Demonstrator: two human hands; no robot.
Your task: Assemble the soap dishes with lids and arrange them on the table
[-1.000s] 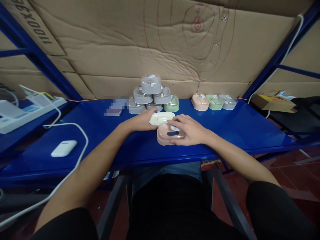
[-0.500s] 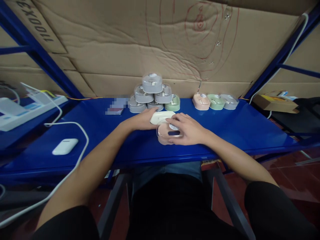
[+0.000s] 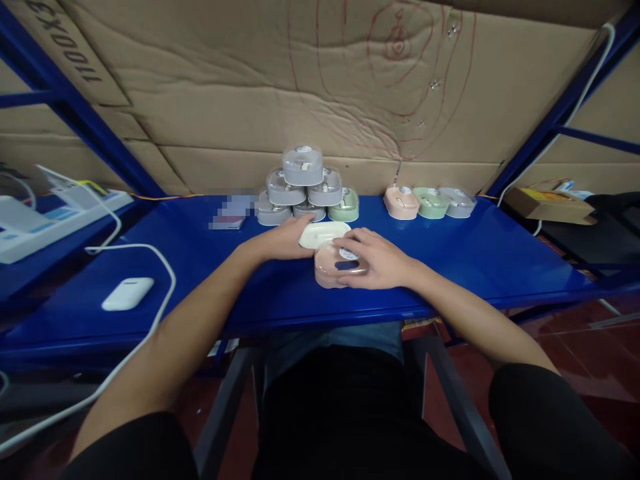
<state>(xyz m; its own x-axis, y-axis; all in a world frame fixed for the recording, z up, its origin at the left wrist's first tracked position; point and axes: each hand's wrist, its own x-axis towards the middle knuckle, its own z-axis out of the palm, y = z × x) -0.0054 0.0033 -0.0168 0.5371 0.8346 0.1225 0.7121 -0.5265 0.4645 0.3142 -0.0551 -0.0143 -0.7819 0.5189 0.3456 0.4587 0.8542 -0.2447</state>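
A pink box (image 3: pixel 327 272) with a clear lid and a round white label sits near the table's front edge. My right hand (image 3: pixel 383 260) grips its right side, fingers curled over the lid. Just behind it is a shallow white oval tray (image 3: pixel 324 233), its left end held in my left hand (image 3: pixel 287 238). Part of the left fingers is hidden. Beyond stands a stack of grey boxes (image 3: pixel 303 168) with clear lids, and a green box (image 3: pixel 344 205) at its right foot.
Farther right, a pink box (image 3: pixel 401 203), a green box (image 3: pixel 431 203) and a grey box (image 3: pixel 459 203) stand in a row on the blue table (image 3: pixel 490 253). At left lie a white earbud case (image 3: pixel 127 293), a white cable (image 3: pixel 167 257) and a power strip (image 3: pixel 65 223).
The clear lid under my right hand has come down and now lines up with the pink box. My left hand and the white tray have stayed nearly still.
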